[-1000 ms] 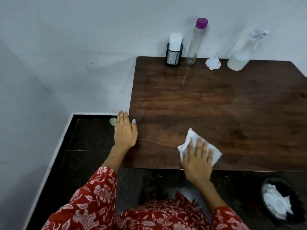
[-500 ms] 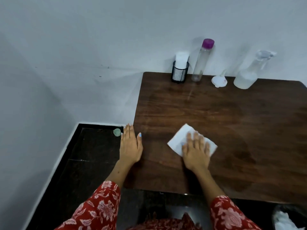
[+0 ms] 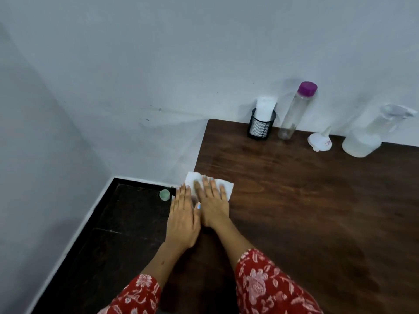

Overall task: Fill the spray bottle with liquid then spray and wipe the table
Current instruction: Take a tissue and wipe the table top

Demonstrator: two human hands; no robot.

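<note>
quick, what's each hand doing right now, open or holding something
Left hand: open, flat on the table edge, holding nothing.
Right hand: open, straight fingers pressing the white tissue onto the table.

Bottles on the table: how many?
2. The clear bottle with the purple cap stands at the back edge beside the black mesh cup. The spray bottle stands at the back right, next to the white funnel. None appear hidden.
</note>
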